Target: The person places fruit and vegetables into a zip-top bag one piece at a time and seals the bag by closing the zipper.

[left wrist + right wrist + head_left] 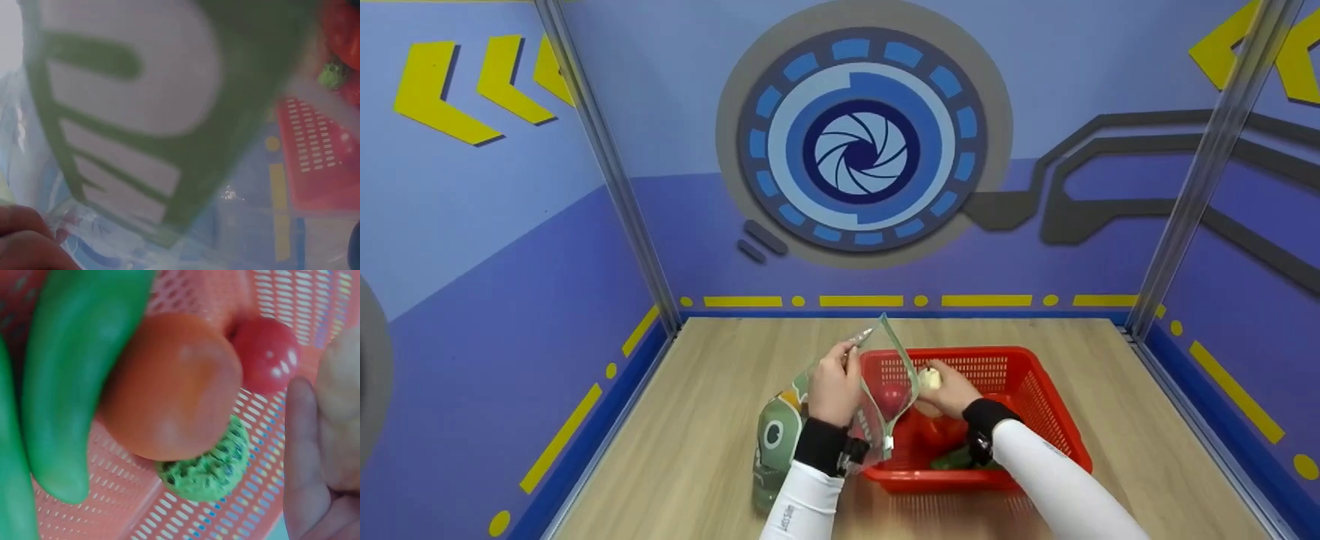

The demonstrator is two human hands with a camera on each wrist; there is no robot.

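Nearest, at the near side of the red basket, two white sleeves are reached forward, each ended by a black wristband. To the basket's left, one clear bag with green print is held; its raised mouth is tilted over the basket's left rim. One side of that mouth is gripped by the left hand, and a gap is left between its two edges. Above the basket, just right of the mouth, one pale yellow piece is held in the curled fingers of the right hand, apart from the bag.

Inside the basket, five pieces are counted from the right wrist: two long green ones side by side, one orange round one, one knobbly green one partly covered by it, and one red round one beside it.

Strips of wooden tabletop are left to the basket's right and beyond its far rim. Farther back, the basket is faced by one blue wall, flanked by two metal posts.
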